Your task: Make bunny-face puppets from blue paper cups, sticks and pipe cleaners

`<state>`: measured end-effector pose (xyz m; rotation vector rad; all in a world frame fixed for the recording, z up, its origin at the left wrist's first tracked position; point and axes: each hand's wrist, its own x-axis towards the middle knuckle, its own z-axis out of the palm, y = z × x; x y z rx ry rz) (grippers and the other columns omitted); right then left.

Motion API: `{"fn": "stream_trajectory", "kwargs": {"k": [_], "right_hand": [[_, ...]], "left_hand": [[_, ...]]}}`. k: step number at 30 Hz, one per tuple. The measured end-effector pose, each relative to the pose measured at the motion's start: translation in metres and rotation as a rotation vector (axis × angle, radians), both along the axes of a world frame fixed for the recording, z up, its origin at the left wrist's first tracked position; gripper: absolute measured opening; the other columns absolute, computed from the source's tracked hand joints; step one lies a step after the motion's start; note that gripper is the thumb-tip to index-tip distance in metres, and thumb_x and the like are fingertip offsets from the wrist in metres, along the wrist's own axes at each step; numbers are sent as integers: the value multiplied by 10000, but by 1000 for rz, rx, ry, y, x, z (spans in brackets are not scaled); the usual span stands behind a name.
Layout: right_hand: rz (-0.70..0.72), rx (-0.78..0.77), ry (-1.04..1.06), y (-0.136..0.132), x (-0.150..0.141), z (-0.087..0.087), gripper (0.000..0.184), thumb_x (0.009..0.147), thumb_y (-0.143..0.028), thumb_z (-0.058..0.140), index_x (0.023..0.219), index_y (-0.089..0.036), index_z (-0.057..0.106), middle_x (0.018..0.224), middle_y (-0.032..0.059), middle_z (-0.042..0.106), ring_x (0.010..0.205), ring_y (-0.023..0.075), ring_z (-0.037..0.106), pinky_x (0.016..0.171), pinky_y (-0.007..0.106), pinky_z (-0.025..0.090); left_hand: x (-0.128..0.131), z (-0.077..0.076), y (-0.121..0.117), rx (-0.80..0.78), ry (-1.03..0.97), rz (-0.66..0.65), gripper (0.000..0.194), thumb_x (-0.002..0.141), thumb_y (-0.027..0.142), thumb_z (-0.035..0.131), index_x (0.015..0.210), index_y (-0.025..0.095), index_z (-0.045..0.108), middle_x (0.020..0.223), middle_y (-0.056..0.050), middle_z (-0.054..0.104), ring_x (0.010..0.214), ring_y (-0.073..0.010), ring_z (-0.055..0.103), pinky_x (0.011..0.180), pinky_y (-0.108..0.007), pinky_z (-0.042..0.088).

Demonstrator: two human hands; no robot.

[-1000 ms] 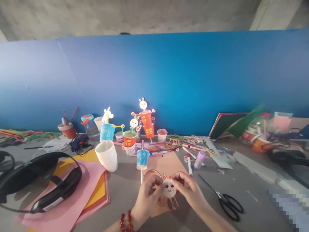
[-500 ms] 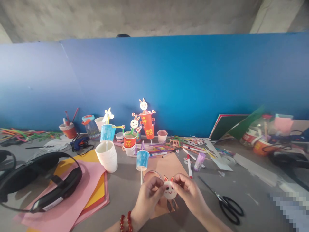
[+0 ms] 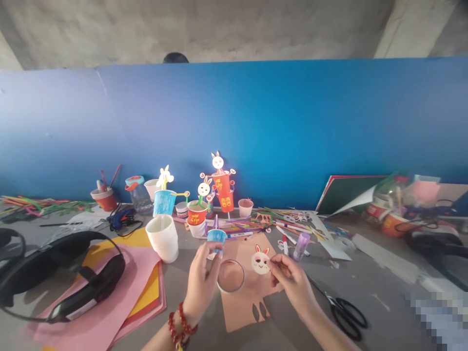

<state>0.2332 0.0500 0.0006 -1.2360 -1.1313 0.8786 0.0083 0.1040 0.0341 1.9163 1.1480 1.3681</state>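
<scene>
Grey table (image 3: 193,312). Landmark: orange sheet (image 3: 243,304), lying flat. Right of sheet: black-handled scissors (image 3: 343,309), purple glue stick (image 3: 301,246). Left of sheet: stack of white cups (image 3: 163,241); farther left, pile of coloured papers (image 3: 137,297). Behind sheet: loose coloured strips (image 3: 234,225). Left of sheet's far edge, beyond white stack: clear bottle (image 3: 139,197).
</scene>
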Motion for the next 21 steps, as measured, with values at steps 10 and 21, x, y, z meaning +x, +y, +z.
{"fn": "stream_trajectory", "kwargs": {"k": [10,21], "right_hand": [[10,9,-31,7,3,-10,466,773,-658,663,718,-208,559,598,-38,533,496,152,569,506,247,449],[80,29,-58,9,-4,-19,447,817,-631,643,711,-210,537,577,-41,529,498,148,570,503,237,448]], "left_hand": [[10,-17,-13,189,779,-139,146,754,303,719,816,204,632,1012,-90,657,972,-297,569,817,-406,415],[19,-29,-16,166,566,-258,106,796,125,585,734,211,589,825,-44,644,756,-201,625,640,-277,461]]}}
